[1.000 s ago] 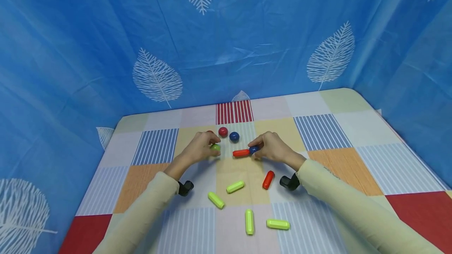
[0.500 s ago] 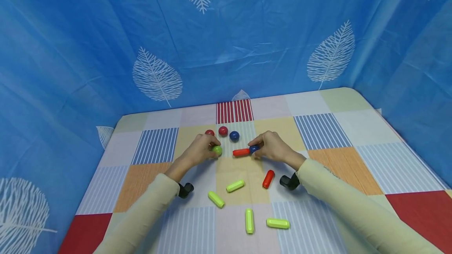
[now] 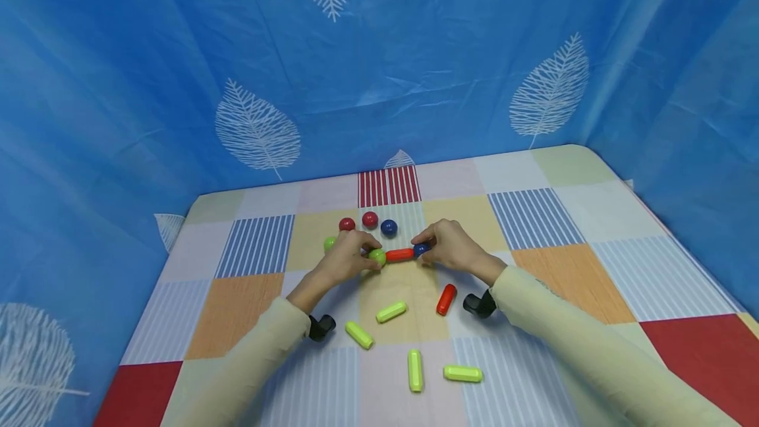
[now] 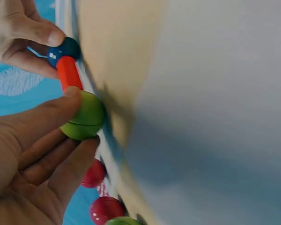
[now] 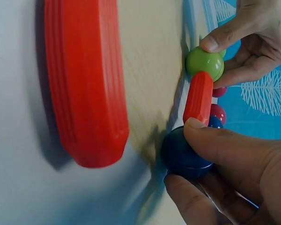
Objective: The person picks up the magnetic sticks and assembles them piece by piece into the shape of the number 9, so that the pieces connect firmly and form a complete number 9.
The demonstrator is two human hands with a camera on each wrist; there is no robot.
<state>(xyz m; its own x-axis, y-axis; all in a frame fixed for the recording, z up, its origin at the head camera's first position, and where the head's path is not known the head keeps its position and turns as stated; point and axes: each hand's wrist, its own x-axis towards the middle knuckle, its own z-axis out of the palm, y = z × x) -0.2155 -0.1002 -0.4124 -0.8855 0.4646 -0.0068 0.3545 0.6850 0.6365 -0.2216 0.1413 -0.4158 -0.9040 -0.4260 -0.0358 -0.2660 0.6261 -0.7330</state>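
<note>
A red stick (image 3: 400,255) lies between two balls, its left end against a green ball (image 4: 86,116) and its right end against a blue ball (image 5: 183,154). My left hand (image 3: 348,257) pinches the green ball between thumb and fingers. On the other side, my right hand (image 3: 453,247) grips the blue ball the same way, its thumb near the stick's end in the right wrist view. All three pieces form one row close over the cloth. Just behind the left hand sits a second green ball (image 3: 329,243), partly covered by it.
Beyond the hands lie two red balls, the nearer-left one (image 3: 346,224) and another (image 3: 370,219), beside a loose blue ball (image 3: 389,228). Toward the front are a second red stick (image 3: 446,300) and several yellow-green sticks (image 3: 391,312). A blue curtain (image 3: 367,84) hangs behind the patchwork tablecloth (image 3: 551,216).
My left hand has brought the green ball rightward to the red stick's left end. The second green ball has come into view behind it. My right hand keeps its hold on the blue ball.
</note>
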